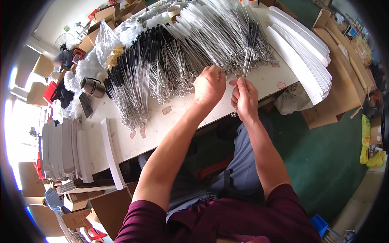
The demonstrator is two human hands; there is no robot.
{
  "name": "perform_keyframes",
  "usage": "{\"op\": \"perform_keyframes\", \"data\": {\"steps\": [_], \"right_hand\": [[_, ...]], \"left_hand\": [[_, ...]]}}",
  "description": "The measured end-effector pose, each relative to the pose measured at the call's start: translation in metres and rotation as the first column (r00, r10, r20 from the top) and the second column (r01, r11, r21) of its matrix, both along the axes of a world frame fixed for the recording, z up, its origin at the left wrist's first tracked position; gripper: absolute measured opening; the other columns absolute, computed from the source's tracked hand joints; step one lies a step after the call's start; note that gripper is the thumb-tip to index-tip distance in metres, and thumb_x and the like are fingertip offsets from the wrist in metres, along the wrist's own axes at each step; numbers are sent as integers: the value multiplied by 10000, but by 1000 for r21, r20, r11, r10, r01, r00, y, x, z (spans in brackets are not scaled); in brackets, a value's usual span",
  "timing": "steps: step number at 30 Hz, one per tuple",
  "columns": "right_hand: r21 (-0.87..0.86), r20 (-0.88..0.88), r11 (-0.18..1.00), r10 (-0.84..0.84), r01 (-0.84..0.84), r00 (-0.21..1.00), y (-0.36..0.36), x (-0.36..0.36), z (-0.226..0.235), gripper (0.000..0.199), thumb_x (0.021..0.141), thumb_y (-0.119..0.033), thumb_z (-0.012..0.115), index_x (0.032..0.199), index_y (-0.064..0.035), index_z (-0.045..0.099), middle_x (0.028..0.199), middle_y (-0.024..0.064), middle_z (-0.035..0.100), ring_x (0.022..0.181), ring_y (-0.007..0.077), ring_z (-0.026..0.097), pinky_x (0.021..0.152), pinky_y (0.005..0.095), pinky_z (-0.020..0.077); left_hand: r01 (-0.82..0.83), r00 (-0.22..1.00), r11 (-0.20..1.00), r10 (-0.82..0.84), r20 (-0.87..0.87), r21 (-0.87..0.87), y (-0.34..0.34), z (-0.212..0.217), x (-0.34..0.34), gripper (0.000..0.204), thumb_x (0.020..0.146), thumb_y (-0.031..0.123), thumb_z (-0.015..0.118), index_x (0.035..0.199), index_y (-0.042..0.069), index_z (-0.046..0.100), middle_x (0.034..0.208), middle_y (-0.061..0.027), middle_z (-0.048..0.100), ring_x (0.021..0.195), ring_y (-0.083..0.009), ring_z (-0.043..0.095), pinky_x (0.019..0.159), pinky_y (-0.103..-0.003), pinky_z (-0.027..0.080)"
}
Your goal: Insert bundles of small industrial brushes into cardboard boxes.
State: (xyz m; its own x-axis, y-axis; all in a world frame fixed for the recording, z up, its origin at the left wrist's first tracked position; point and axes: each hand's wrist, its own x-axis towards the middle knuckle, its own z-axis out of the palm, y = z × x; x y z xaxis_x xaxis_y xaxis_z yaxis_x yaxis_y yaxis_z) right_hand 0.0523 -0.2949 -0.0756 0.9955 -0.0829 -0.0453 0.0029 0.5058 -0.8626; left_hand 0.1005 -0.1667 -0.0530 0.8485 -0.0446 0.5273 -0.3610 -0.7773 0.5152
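1. Maroon short sleeves and shirt front (227,220) fill the bottom of the view, nearest the camera, with grey-blue trousers (243,150) just beyond, under the table edge.
2. And now the right hand (246,97): thumb uppermost, fingers folded in a narrow grip around a slim bundle of black-bristled wire brushes (252,36). Their bristles point away over the table, and looped ends (234,114) peek out below the fist.
3. Over to the left hand (210,85), just beside it, fingers curled, back of the hand up; whether anything sits inside those fingers, one cannot tell.
4. Ahead of both hands, what a spread! White-bristled wire brushes (210,24) lie heaped across the white table (158,125), with more black-bristled brushes (146,48) to the left, metal loops toward the person.
5. Out on the right flank, long white strips (302,52) lie fanned in a stack; far left, a metal flask (93,87) leans near a dark flat object (86,105).
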Motion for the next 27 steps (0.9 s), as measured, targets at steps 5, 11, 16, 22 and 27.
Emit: {"op": "perform_keyframes", "data": {"steps": [5,11,16,22,27], "right_hand": [[15,-40,999,52,-52,998,-4,4,3,349,1098,-326,506,960,-25,616,611,-59,385,477,48,328,428,241,269],[5,15,993,119,-119,993,5,47,43,324,1100,-261,473,954,5,585,828,111,633,670,201,623,608,345,523],[111,-19,977,186,-183,982,24,108,40,316,1092,-215,465,944,47,560,1155,288,656,1035,388,693,963,495,582],[53,-55,996,72,-69,996,26,120,29,336,1090,-221,481,911,47,576,1266,349,596,1163,441,635,1044,520,544],[-49,24,998,40,-39,999,28,115,28,340,1088,-241,492,917,34,594,1189,316,652,1078,396,687,1001,495,577]], "left_hand": [[76,987,981,-48,154,-177,20,39,-3,55,848,49,693,835,-5,693,915,-146,686,799,-259,713,674,-350,616],[137,987,938,-100,129,-318,34,91,-12,106,892,68,690,871,-35,675,1094,-200,704,933,-236,730,719,-330,634],[163,987,890,-146,73,-426,62,113,-6,142,953,76,657,909,-58,669,1132,-198,714,839,-165,728,720,-295,615],[238,969,786,-229,90,-571,86,145,-27,151,992,76,618,935,-62,639,1140,-231,700,968,-222,729,761,-339,634],[273,961,736,-241,136,-620,109,172,-35,172,1004,113,619,945,-45,648,1116,-238,709,997,-255,733,768,-358,640]]}}
